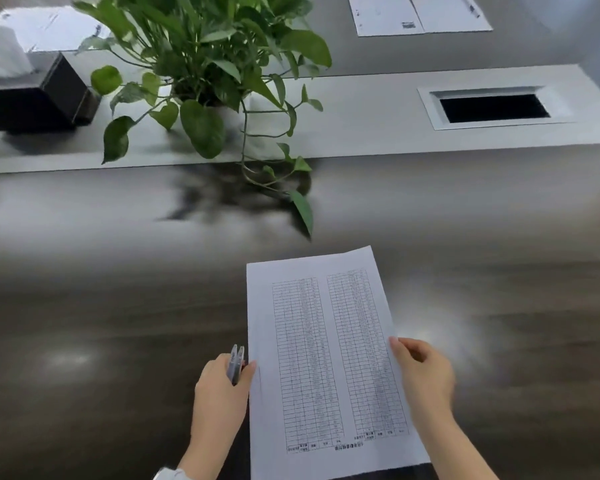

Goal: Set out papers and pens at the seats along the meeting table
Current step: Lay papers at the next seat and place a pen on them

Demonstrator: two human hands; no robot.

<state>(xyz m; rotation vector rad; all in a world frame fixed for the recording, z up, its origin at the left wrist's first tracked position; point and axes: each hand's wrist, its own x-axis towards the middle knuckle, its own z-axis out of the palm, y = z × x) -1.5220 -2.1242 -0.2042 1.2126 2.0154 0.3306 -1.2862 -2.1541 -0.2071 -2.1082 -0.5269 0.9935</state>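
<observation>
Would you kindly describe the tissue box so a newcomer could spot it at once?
Find the pale strip running along the middle of the dark meeting table. At its left end, left of the potted plant, sits the tissue box. It is the only black cube, with white tissue poking from its top.

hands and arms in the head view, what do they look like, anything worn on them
Both hands, left and right, are bare: no gloves, and no rings or watch that can be seen. The forearms are uncovered too. Only a bit of white or pale cloth, perhaps a sleeve edge, shows at the bottom by the left arm.
</observation>
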